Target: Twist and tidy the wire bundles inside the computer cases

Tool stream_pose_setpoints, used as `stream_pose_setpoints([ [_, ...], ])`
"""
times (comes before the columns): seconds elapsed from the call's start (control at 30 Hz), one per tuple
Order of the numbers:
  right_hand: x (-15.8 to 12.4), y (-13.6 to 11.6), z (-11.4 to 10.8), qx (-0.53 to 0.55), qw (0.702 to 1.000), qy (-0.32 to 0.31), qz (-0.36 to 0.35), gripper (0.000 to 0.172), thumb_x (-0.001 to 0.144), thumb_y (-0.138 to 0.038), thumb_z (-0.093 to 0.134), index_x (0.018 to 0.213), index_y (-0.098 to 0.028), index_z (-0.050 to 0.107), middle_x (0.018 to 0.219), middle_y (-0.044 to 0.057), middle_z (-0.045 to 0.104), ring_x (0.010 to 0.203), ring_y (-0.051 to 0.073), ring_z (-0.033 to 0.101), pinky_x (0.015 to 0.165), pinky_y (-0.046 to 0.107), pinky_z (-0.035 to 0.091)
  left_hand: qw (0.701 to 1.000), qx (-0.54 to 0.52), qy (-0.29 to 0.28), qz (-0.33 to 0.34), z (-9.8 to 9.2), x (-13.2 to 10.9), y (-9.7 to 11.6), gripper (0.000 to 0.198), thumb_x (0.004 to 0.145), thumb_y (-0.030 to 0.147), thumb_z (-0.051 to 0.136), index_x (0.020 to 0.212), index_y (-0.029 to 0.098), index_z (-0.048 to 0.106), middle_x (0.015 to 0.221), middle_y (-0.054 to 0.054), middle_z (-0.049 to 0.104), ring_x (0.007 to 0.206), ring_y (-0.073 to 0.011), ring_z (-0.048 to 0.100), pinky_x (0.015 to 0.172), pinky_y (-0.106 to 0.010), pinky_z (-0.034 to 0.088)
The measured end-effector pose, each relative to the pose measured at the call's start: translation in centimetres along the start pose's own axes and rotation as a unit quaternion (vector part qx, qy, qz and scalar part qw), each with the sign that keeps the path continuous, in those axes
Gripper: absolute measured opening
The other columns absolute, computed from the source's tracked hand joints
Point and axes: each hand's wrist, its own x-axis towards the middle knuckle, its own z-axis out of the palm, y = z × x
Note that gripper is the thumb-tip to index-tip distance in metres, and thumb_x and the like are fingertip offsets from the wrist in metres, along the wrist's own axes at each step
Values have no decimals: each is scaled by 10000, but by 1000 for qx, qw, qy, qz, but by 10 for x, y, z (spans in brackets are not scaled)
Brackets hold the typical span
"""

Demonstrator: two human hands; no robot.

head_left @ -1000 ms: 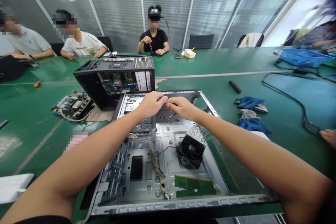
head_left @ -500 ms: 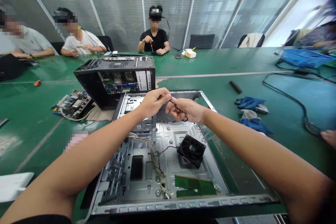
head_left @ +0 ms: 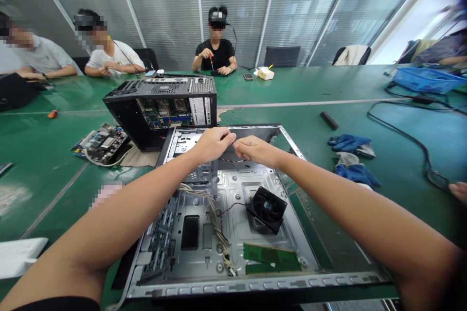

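Fingertips pinched, my left hand (head_left: 216,144) hovers over the far part of an open metal computer case (head_left: 233,214). My right hand (head_left: 255,150) is closed close beside it, its fingertips almost meeting the left ones. What either pinch holds is too small or hidden to name. Below the hands, a thin cable (head_left: 230,161) shows in the case. A black fan (head_left: 267,209) lies tilted on the case floor, nearer me than the hands. Green memory sticks (head_left: 272,255) rest in front of it, and a beige cable bundle (head_left: 215,218) runs along the left.
A second computer case (head_left: 160,107) stands behind on the left, next to a circuit board (head_left: 105,143). Blue gloves (head_left: 350,143), a black bar (head_left: 329,120), a black cable (head_left: 404,133) and a blue basket (head_left: 423,80) are at right. Several people sit around the green table (head_left: 292,90).
My right hand's fingers have closed and turned, and the dark cable seen in them before no longer shows there. My left hand has shifted slightly lower.
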Motion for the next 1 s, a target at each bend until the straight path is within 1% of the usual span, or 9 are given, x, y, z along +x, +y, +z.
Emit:
stream_pose_setpoints([
  [0.1,0,-1,1,0,1000,5,11,340,912,-357,468,646,-155,530,449,-60,384,422,70,310,433,205,230,1000,-3,-1,-3,0,0,-1,295,872,353,427,659,169,517,601,16,497,590,-129,428,562,-268,299],
  [0.23,0,-3,2,91,995,-5,48,295,905,-369,488,699,-161,520,467,-72,370,391,62,278,407,202,221,999,-37,5,15,2,0,-4,201,861,304,457,786,163,578,699,6,578,645,-131,473,610,-263,350],
  [0.37,0,-4,0,146,988,-14,47,283,905,-348,478,698,-160,518,467,-90,288,379,56,216,399,205,179,998,-57,8,32,3,0,-6,153,849,265,478,850,162,590,729,3,600,643,-125,475,612,-257,358],
  [0.47,0,-4,-2,166,985,-12,43,272,904,-328,462,699,-159,519,488,-84,273,394,58,203,404,211,149,997,-60,9,40,2,-1,-4,145,846,262,485,861,164,591,738,1,609,638,-123,473,610,-255,359],
  [0.57,0,-3,-3,160,986,-9,38,276,900,-346,472,696,-165,509,491,-85,265,407,63,200,410,211,150,998,-42,10,38,0,-2,-1,176,859,287,475,816,163,592,724,-2,609,643,-130,478,615,-261,354],
  [0.67,1,0,-1,123,992,-2,23,316,893,-396,495,669,-173,486,471,-94,249,410,63,197,416,205,173,1000,-10,10,23,-1,-1,1,252,877,322,450,728,162,575,654,1,573,626,-138,473,601,-267,333],
  [0.77,1,0,0,82,997,4,10,339,876,-430,523,657,-173,486,455,-93,278,408,61,219,421,204,187,1000,7,4,13,-1,-1,0,292,881,335,439,676,163,555,611,5,542,610,-140,465,585,-269,317],
  [0.87,1,-1,1,81,997,7,12,324,874,-412,522,658,-172,494,445,-90,295,402,63,232,421,206,204,1000,-2,6,18,0,0,-2,250,869,312,458,705,161,573,635,6,558,620,-136,469,594,-267,323],
  [1.0,1,-3,-1,120,993,10,21,272,883,-337,489,670,-168,504,437,-89,305,388,64,231,412,207,207,998,-46,9,33,1,-2,-3,146,842,274,501,822,165,597,680,12,582,625,-125,473,606,-259,349],
])
